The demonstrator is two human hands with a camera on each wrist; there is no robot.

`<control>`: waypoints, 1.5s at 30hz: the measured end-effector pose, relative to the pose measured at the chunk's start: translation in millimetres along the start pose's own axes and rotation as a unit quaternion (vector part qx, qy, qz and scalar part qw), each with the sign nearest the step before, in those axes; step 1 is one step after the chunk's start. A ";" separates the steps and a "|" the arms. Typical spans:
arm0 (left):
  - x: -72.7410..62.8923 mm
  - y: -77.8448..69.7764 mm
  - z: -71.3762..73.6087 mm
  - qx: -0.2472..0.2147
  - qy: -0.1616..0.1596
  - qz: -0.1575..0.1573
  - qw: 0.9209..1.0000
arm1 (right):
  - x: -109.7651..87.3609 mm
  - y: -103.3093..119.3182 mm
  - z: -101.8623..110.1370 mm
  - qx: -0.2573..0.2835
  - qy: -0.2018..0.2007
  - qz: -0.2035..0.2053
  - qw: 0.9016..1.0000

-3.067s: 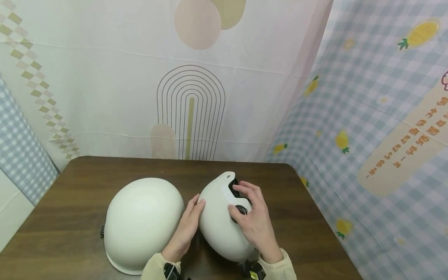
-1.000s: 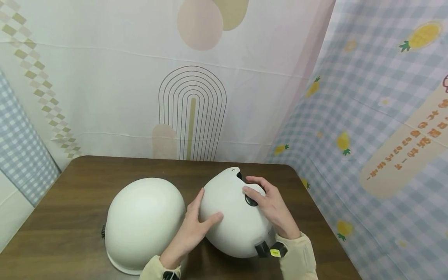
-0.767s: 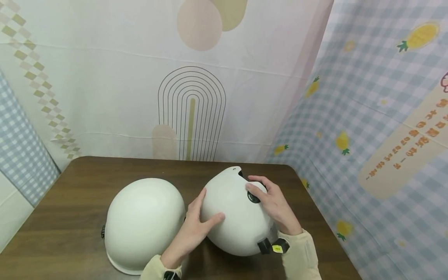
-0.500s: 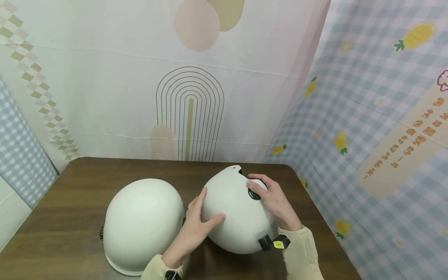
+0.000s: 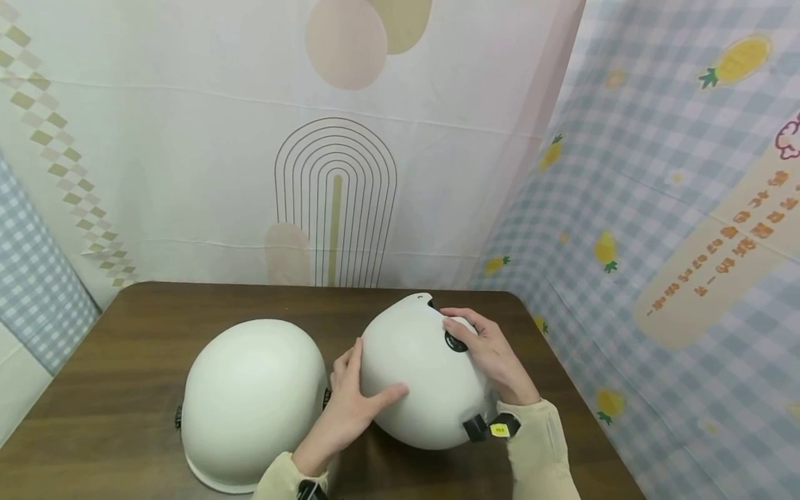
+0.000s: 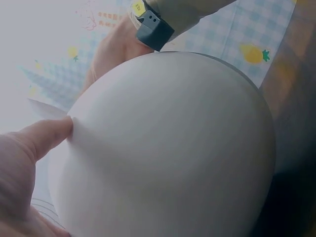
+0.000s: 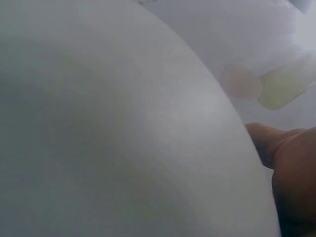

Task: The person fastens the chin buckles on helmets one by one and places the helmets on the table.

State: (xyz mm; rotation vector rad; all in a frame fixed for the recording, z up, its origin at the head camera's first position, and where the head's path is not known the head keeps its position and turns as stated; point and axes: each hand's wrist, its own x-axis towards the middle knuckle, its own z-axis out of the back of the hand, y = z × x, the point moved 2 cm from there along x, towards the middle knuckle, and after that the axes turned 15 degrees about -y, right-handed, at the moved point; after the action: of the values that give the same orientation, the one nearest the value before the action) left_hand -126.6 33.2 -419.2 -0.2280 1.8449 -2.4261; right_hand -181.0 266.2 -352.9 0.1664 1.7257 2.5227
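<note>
A white helmet [image 5: 412,375] is tipped on the right part of the table, its narrow end pointing away from me. My left hand [image 5: 353,396] rests on its left side, straight fingers along the shell and thumb spread over it. With my right hand [image 5: 490,354] I grip the upper right edge, thumb beside a black oval piece [image 5: 455,341] on the shell and fingers reaching over the rim. The left wrist view has the smooth shell [image 6: 173,138] with my left thumb against it. A second white helmet [image 5: 253,396] stands dome up, just left of my left hand.
The brown wooden table [image 5: 144,333] ends at a pale patterned cloth [image 5: 206,180] behind. A blue checked cloth with pineapples [image 5: 625,208] hangs along the right. The standing helmet has a black fitting [image 5: 178,417] on its left side.
Since about three seconds ago, the tipped helmet has turned and shifted slightly right and up. My right hand has moved right with its edge, and my left thumb has spread onto the shell.
</note>
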 end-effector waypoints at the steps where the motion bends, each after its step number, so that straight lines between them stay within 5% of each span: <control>1: 0.9 0.7 -0.4 0.001 -0.002 0.000 1.000 | 0.2 0.1 0.0 0.001 -0.001 0.000 1.000; 12: 7.8 9.0 -3.4 -0.087 0.024 0.034 0.995 | 3.7 -2.5 -0.4 0.022 0.006 0.009 1.000; 19: 7.8 10.0 -3.8 -0.087 0.013 0.028 0.996 | 2.4 -0.2 -1.4 0.031 -0.008 0.048 0.998; 45: 5.6 -0.3 -4.4 -0.072 0.027 0.027 0.997 | -1.1 -1.7 1.7 0.045 -0.054 0.040 0.997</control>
State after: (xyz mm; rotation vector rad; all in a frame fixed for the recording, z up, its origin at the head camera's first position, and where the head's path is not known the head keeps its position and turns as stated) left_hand -132.8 36.5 -419.7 -0.1222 2.0233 -2.2882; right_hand -179.7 268.3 -353.9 0.3770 1.8265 2.4406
